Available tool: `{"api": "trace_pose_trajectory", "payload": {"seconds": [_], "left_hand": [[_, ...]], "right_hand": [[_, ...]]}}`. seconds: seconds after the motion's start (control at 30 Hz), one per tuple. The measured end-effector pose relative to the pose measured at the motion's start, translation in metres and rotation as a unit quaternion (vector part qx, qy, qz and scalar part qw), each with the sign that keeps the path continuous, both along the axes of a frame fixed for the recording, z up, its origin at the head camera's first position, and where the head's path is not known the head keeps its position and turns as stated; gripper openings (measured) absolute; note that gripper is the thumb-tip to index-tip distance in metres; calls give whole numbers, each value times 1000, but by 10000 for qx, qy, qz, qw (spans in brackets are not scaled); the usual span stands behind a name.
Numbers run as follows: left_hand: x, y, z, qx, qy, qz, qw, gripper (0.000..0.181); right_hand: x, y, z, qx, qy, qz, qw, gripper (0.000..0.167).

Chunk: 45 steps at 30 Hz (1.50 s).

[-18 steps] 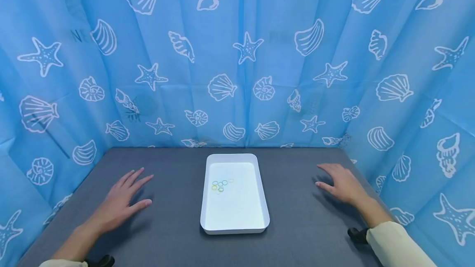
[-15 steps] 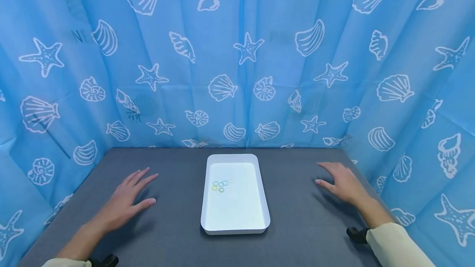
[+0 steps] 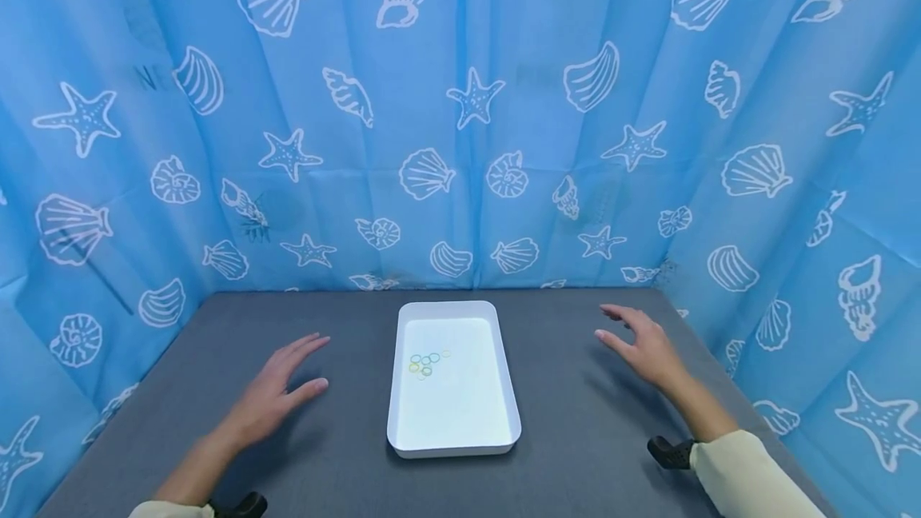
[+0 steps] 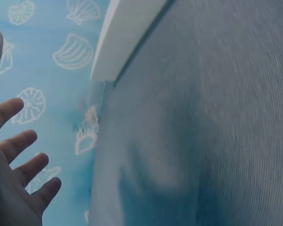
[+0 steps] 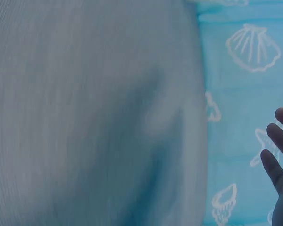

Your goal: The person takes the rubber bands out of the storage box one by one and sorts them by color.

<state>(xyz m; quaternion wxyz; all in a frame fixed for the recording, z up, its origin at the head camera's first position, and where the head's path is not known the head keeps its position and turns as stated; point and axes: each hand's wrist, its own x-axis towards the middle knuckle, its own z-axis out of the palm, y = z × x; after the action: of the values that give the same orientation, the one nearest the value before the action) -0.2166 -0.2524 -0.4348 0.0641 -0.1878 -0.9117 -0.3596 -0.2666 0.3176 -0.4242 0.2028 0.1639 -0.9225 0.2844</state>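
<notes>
A white tray (image 3: 460,418) sits flat on the gray table (image 3: 338,454), so let its middle be the middle of a clock. Inside it, toward ten o'clock, is a little bunch of thin rings (image 3: 426,364), some blue, some yellow or green. One pale ring lies a bit apart from the bunch, toward its two o'clock. The left hand (image 3: 269,396) is over the table at nine o'clock, near the tray but not touching it. Its grip is wide, with the thumb far from the fingers. The right hand (image 3: 646,348) is over the table at three o'clock, farther from the tray. Its grip is wide too, with a big gap by the thumb. Both arms have cream sleeves (image 3: 755,474). At twelve o'clock hangs a blue curtain (image 3: 460,218) with white shells and stars.
</notes>
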Motion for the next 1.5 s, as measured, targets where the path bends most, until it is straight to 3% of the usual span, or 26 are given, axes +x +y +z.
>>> {"api": "trace_pose_trajectory", "payload": {"seconds": [0.3,0.47,0.57,0.77,1.03,1.37,1.5], "left_hand": [[1,23,-9,1011,-28,-184,9947,49],[2,30,-17,1628,-599,-125,9848,48],[1,34,-21,1913,-963,-48,9768,47],[-2,45,-27,1859,-1462,-9,9716,49],[-4,61,-31,2093,-1642,-86,9639,50],[-9,81,-36,2697,-1882,-92,9443,56],[-11,87,-37,2764,-1923,-64,9416,57]], "right_hand": [[-2,-24,0,-1652,27,223,9860,33],[-8,-38,2,-2584,-238,668,9634,31],[-12,-46,3,-2945,-563,668,9516,33],[-20,-62,6,-3236,-1055,559,9386,40],[-26,-90,9,-3471,-1770,582,9191,42],[-35,-120,17,-3318,-2165,682,9156,43],[-42,-129,20,-3205,-2342,755,9147,42]]}}
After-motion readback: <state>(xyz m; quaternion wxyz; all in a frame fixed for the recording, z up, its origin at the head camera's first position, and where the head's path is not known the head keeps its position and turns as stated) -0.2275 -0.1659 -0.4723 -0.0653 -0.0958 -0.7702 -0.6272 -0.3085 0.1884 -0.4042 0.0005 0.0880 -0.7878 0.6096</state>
